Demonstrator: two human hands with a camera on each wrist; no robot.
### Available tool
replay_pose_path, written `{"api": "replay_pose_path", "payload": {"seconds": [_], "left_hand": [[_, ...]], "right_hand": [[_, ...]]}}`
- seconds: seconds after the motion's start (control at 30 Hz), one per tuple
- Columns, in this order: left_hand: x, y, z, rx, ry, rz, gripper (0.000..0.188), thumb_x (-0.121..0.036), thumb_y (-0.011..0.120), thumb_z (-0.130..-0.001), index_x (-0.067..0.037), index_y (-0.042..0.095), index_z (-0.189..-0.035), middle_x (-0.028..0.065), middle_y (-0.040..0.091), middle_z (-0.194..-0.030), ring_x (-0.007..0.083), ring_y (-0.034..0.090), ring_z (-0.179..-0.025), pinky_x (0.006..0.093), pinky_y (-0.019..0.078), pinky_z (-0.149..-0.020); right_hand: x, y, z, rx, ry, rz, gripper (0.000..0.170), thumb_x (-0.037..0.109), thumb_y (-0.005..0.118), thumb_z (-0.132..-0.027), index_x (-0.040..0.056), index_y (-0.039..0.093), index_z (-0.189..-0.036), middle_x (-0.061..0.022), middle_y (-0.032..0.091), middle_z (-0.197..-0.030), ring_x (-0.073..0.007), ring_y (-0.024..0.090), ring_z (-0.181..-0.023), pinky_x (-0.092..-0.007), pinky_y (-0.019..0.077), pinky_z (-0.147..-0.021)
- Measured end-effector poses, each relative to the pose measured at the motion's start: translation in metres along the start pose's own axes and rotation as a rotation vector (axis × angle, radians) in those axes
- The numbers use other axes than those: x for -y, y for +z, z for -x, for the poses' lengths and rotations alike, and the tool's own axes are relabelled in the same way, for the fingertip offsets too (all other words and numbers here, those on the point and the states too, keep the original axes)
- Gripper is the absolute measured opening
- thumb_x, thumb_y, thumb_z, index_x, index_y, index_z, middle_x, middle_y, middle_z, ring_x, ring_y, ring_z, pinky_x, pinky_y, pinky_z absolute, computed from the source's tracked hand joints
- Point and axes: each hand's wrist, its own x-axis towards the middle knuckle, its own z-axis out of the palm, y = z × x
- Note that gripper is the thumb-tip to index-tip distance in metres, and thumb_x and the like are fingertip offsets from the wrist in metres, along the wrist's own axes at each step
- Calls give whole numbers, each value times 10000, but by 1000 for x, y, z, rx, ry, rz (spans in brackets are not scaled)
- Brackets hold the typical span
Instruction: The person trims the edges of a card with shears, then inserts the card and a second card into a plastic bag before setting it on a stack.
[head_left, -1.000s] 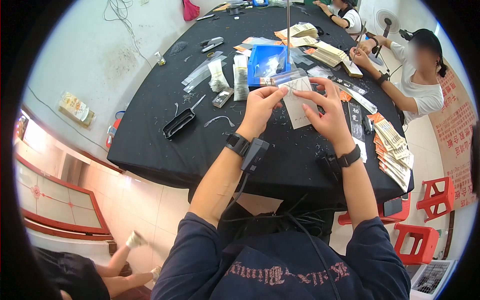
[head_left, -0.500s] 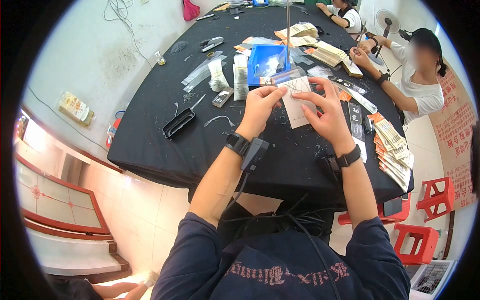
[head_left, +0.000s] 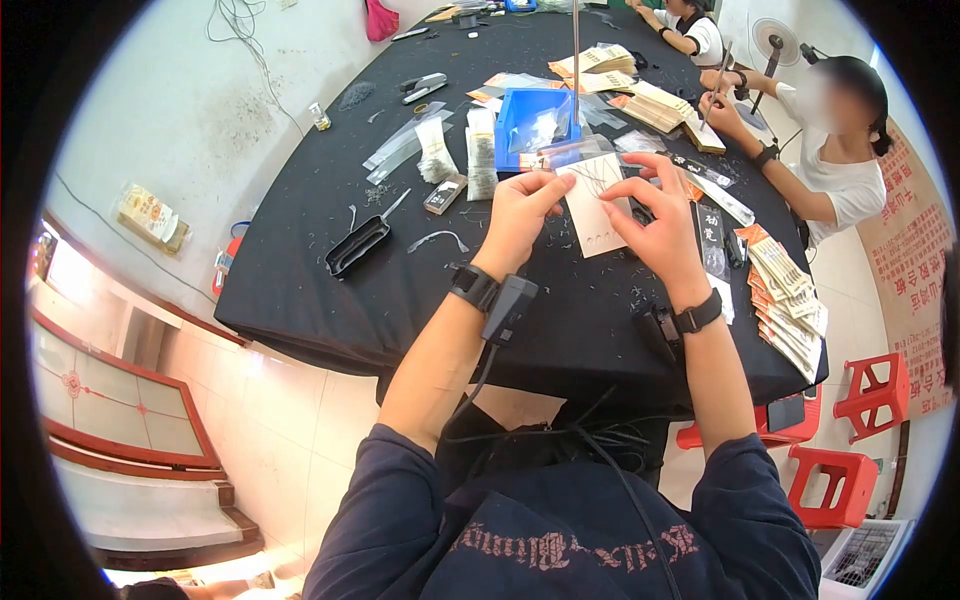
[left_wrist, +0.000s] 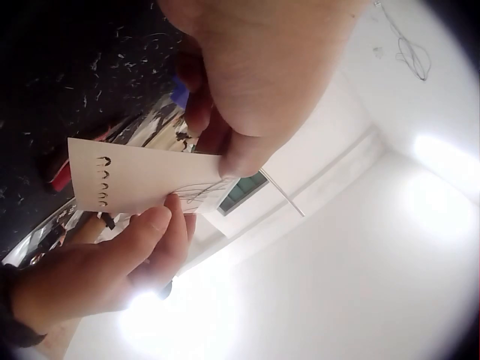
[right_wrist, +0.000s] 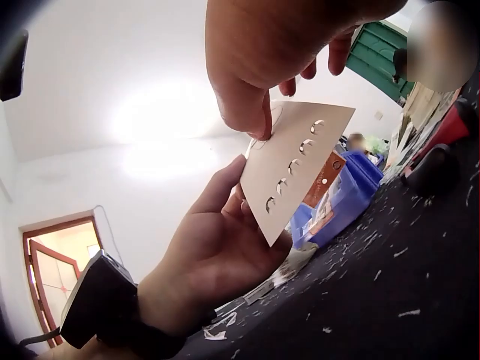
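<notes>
My left hand (head_left: 523,215) pinches the upper left edge of a pale card (head_left: 590,232), thumb on the face, and keeps it tilted above the black table. Thin dark strands (head_left: 592,178) lie across its upper half. Near the lower end, a row of small curved metal pieces (right_wrist: 294,166) pokes through the card, like hooks. From the other side my right hand (head_left: 662,225) pinches at the strands between thumb and forefinger, the tips close against the card's face; its other fingers are spread. Behind the card is a clear plastic sleeve (head_left: 568,152).
Beyond the hands stands a blue bin (head_left: 505,140) with clear bags. Bundles of packets (head_left: 481,160), a small dark box (head_left: 446,195) and a black holder (head_left: 358,247) are to the left. Printed packets (head_left: 790,300) fan out at right. A person (head_left: 835,160) works at the right edge.
My right forefinger has drawn back across the card, and its tip now meets the thumb at the strands. The left hand and card stay nearly still. Someone at lower left has moved mostly out of view.
</notes>
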Motion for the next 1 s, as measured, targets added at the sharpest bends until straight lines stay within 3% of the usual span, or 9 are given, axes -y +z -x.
{"api": "replay_pose_path", "payload": {"seconds": [0.27,0.5,0.6,1.0], "left_hand": [[3,3,1,48,35,-53,174,-206,728,-844,-55,689,-766,-27,613,-686,40,511,-618,197,387,-594],[5,5,2,79,64,-70,207,-205,725,-840,1,704,-830,6,649,-741,55,550,-648,204,434,-598],[3,7,4,77,46,-71,171,-200,722,-849,-39,692,-799,-21,630,-725,47,527,-639,201,410,-606],[5,8,4,97,40,-87,164,-188,725,-846,-29,697,-814,-14,639,-750,47,541,-658,201,428,-615]], "right_hand": [[0,3,1,-80,54,15,179,193,794,-692,102,672,-787,-67,567,-1128,-247,508,-1033,-378,417,-892],[0,7,3,-111,63,43,179,199,798,-692,99,671,-769,-72,568,-1099,-266,505,-1057,-374,415,-888],[-1,9,4,-117,93,35,165,193,794,-696,97,676,-762,-72,570,-1088,-270,501,-1063,-373,415,-883],[-4,13,7,-124,129,-2,127,159,764,-706,75,678,-748,-85,578,-1074,-280,499,-1040,-370,412,-879]]}}
